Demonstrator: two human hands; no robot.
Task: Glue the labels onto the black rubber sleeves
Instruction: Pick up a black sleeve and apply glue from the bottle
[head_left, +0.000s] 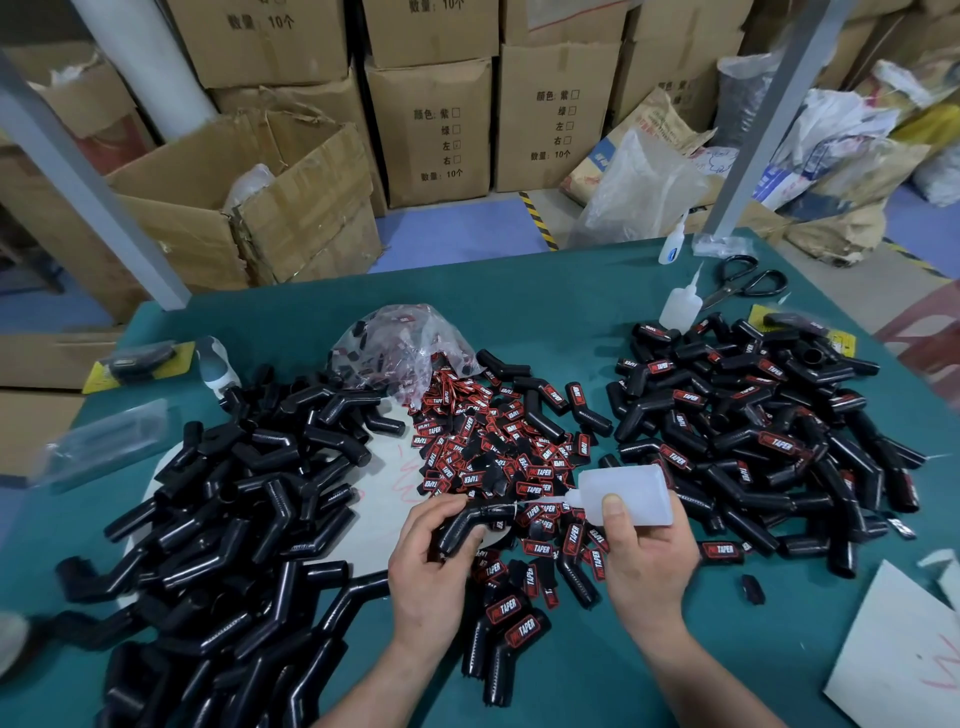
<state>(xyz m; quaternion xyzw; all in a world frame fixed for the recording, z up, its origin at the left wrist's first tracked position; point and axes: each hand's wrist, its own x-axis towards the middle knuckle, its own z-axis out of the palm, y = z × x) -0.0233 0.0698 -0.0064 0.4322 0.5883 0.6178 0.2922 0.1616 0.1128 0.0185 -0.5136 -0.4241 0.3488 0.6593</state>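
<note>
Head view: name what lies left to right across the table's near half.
Pile of unlabelled black sleeves → left hand gripping a sleeve → right hand holding the glue bottle → pile of labelled sleeves → white card.

L hand (432, 564) & R hand (650, 558) bare, forearms uncovered.

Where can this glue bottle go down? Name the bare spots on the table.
Bare green mat lies beyond the label bag, up to the far edge, and near you between the right forearm and the white card. Crowded: plain sleeves left, loose labels centre, labelled sleeves right.
</note>
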